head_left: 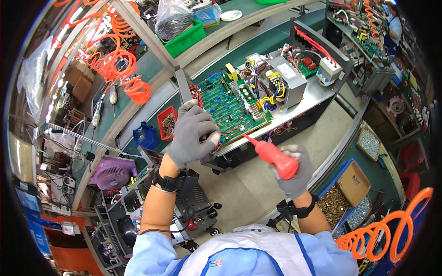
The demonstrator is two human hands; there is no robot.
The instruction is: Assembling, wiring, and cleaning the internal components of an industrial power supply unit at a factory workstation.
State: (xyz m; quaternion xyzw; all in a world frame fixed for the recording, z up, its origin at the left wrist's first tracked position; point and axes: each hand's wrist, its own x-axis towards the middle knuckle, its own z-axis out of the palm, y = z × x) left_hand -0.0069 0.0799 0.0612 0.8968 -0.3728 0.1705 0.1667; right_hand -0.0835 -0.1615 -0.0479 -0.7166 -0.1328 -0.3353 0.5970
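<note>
My right hand (298, 174), in a grey glove, grips a red squeeze bottle (279, 161) with a long pointed nozzle. The nozzle's tip points left, to the front edge of a green circuit board (232, 108) crowded with small parts. My left hand (193, 133), gloved too, is at the board's left edge by a bundle of red wires (197, 95). Its fingers are curled, and what they hold is hidden. The board lies in a metal chassis (317, 94), beside a big transformer (286, 82) with yellow and blue wires.
Left of the chassis stand a red bin (167, 123) of screws and a blue bin (146, 135). At right are a tray of brass-coloured fasteners (334, 204) and an orange coiled hose (386, 230). A purple fan (112, 174) and hanging orange coils (115, 64) are at left.
</note>
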